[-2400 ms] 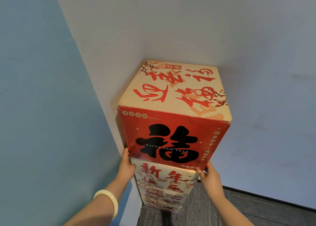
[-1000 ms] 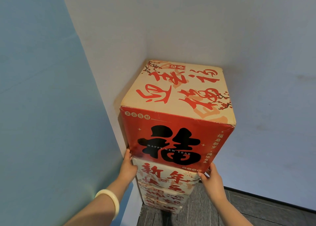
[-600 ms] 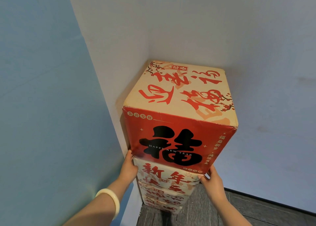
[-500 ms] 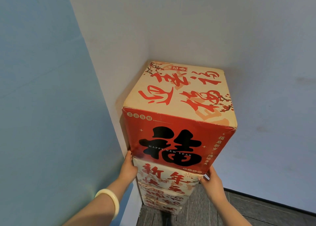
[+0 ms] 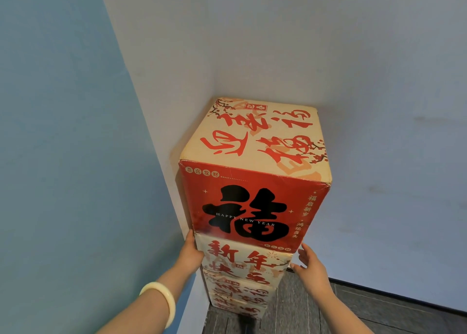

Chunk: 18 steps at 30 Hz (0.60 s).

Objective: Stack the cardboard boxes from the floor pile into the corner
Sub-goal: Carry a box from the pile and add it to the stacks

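A tall stack of printed cardboard boxes stands in the wall corner. The top box has a red front with a large black character and a cream lid. Under it sits a cream box with red characters, with more boxes below. My left hand presses flat against the stack's left side at the top box's lower corner, its fingers partly hidden. My right hand is at the lower right corner, fingers straight and spread, holding nothing.
A blue wall panel runs close along the left, and pale walls meet behind the stack. Dark grey floor shows at the lower right. A pale bangle sits on my left wrist.
Both hands stay at the top box's lower corners. The stack has drifted slightly right in view, and my right fingers have spread a little off the corner.
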Each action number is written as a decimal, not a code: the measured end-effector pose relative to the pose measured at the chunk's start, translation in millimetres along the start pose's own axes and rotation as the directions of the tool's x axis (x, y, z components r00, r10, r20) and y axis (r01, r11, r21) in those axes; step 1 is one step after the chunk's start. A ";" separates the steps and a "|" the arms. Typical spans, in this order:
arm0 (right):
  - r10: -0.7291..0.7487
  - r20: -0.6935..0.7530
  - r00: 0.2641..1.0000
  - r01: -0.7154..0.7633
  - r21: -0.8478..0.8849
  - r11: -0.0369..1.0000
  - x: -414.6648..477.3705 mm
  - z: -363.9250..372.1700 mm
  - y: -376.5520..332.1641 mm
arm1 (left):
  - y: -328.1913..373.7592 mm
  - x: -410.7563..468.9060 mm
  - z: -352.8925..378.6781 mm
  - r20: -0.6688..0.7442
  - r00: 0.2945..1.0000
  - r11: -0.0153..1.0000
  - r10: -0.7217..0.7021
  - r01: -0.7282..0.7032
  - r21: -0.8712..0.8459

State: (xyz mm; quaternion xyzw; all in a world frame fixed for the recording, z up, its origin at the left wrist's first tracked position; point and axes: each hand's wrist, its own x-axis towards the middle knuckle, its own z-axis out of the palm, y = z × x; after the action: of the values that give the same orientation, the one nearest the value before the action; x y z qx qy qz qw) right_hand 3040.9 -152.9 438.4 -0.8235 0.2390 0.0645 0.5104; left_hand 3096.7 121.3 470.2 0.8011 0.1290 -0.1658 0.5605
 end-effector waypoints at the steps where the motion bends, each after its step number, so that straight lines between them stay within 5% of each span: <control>1: 0.007 -0.005 1.000 -0.007 -0.004 1.000 -3.0 -1.3 -0.3 | 0.3 -5.0 1.6 -0.004 1.000 1.000 -0.018 0.018 -0.003; 8: 0.040 -0.027 0.999 -0.040 0.013 0.999 -38.8 -15.2 2.0 | -4.7 -31.0 15.6 -0.020 0.992 0.991 -0.127 0.128 0.040; 18: 0.184 -0.053 0.981 -0.172 0.175 0.969 -125.3 -69.4 68.6 | 3.7 -101.7 95.3 0.301 0.946 0.966 -0.119 0.041 0.255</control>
State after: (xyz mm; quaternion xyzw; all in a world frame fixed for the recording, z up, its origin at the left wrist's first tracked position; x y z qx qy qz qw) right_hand 2889.9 -197.3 459.4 -0.7540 0.3341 0.0609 0.5624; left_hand 2993.9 28.2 484.9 0.8216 0.0494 -0.3284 0.4634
